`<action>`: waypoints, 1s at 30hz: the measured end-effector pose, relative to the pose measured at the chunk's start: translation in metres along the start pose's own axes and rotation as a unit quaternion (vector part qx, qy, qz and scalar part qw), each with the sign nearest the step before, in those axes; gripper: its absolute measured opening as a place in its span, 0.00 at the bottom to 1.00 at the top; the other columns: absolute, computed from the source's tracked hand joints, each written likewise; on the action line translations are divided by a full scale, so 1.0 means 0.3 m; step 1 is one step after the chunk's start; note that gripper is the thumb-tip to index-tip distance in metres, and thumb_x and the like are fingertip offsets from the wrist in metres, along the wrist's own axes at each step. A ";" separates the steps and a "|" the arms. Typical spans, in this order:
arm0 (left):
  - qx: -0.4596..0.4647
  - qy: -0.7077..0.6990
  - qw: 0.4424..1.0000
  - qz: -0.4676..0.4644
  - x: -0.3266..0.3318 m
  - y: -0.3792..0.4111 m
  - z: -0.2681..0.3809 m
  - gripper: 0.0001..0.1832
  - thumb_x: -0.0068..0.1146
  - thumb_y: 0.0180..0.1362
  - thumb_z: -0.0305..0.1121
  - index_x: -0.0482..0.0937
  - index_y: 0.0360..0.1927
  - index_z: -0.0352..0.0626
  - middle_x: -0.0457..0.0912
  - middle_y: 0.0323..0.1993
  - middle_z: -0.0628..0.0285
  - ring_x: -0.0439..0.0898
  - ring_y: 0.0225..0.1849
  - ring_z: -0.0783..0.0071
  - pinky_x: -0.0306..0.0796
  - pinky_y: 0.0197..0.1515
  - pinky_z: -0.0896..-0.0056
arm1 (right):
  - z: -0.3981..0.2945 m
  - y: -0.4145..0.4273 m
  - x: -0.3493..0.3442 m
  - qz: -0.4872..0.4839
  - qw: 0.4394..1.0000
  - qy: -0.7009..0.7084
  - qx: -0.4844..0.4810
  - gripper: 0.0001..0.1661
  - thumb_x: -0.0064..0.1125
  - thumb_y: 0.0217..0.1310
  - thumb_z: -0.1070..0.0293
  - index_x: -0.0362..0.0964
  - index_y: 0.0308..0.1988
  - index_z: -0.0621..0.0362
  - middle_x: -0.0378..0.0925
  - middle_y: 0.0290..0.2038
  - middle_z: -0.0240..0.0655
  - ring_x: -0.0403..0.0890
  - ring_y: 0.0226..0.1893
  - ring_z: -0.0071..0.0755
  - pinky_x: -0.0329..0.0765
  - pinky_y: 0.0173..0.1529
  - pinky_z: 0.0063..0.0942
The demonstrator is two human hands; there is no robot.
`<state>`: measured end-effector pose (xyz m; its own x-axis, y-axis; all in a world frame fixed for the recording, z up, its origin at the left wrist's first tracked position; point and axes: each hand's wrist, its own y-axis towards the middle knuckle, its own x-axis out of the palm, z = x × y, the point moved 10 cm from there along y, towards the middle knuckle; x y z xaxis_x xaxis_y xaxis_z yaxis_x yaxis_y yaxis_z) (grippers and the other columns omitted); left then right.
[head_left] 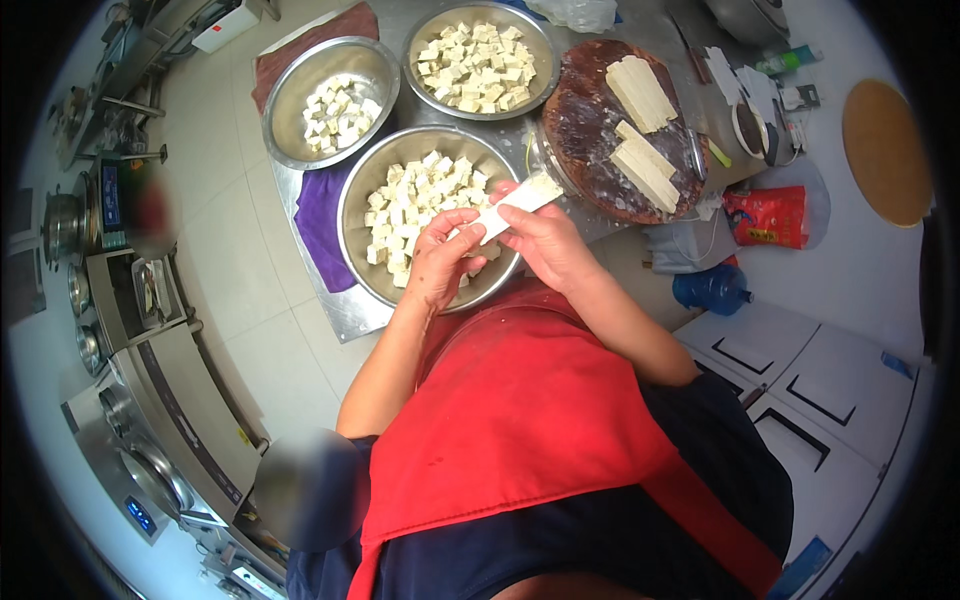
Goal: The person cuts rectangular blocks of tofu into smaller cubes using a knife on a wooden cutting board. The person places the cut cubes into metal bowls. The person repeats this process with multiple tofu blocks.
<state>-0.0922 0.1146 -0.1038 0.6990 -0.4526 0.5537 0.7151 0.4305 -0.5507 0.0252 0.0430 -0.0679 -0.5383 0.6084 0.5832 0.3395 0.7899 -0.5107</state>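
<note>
A pale tofu strip [517, 208] is held at a slant above the near steel bowl [351, 247]. My right hand [546, 238] grips its middle, thumb on top. My left hand [448, 259] is at its lower end, fingers curled; the hand partly hides that end. White tofu cubes [397, 217] lie in the near bowl. Two more steel bowls stand behind it, one at the left with fewer cubes [337, 112], one at the back with many cubes [476, 67]. Longer tofu slabs [641, 94] and cut strips [643, 171] lie on the round wooden chopping block [585, 97].
The steel table [352, 319] carries a purple cloth [324, 225] at its left edge. A knife [697, 64] lies beyond the block, and a metal blade [696, 154] rests at its right rim. A red bag [766, 216] and a blue water bottle [712, 291] are at the right.
</note>
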 end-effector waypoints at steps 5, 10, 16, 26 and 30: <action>0.022 0.002 1.000 0.015 0.002 0.004 0.019 0.13 0.65 0.63 0.28 0.78 0.51 0.44 0.82 0.46 0.63 0.85 0.43 0.72 0.82 0.36 0.78 | 0.028 0.022 -0.052 0.033 0.999 -0.002 0.010 0.27 0.63 0.68 0.72 0.65 0.63 0.56 0.78 0.53 0.36 0.79 0.52 0.30 0.76 0.54 0.32; 0.039 -0.023 0.999 0.024 -0.028 0.018 0.018 0.13 0.64 0.63 0.25 0.78 0.50 0.43 0.81 0.47 0.62 0.85 0.43 0.71 0.83 0.37 0.76 | 0.071 0.049 -0.059 0.045 0.995 0.059 0.065 0.23 0.63 0.68 0.72 0.68 0.60 0.54 0.79 0.52 0.34 0.80 0.51 0.30 0.77 0.53 0.31; 0.024 -0.100 0.994 -0.021 -0.017 0.020 0.049 0.11 0.60 0.66 0.25 0.78 0.51 0.41 0.82 0.46 0.60 0.86 0.43 0.68 0.84 0.38 0.77 | 0.129 0.105 -0.051 0.005 0.976 0.155 0.151 0.22 0.63 0.68 0.71 0.70 0.59 0.52 0.80 0.51 0.32 0.81 0.50 0.28 0.78 0.51 0.31; 0.169 0.074 0.961 0.208 -0.451 0.318 0.647 0.11 0.65 0.66 0.36 0.79 0.48 0.44 0.83 0.40 0.65 0.85 0.42 0.71 0.82 0.42 0.77 | 0.019 0.083 -0.039 0.038 0.995 0.049 0.075 0.25 0.57 0.74 0.60 0.69 0.65 0.56 0.79 0.58 0.36 0.80 0.56 0.33 0.75 0.60 0.37; 0.105 0.098 0.976 0.163 -0.681 0.628 0.730 0.18 0.57 0.68 0.28 0.75 0.60 0.37 0.80 0.49 0.54 0.85 0.45 0.59 0.85 0.48 0.63 | 0.038 0.085 -0.063 0.062 0.995 0.021 0.074 0.22 0.58 0.73 0.58 0.73 0.60 0.53 0.80 0.54 0.32 0.82 0.50 0.30 0.79 0.54 0.33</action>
<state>-0.0979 0.4591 -0.1838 0.8890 -0.3964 0.2293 0.4559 0.7180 -0.5260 0.0352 0.0510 -0.0991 -0.4660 0.7061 0.5332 0.2823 0.6898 -0.6667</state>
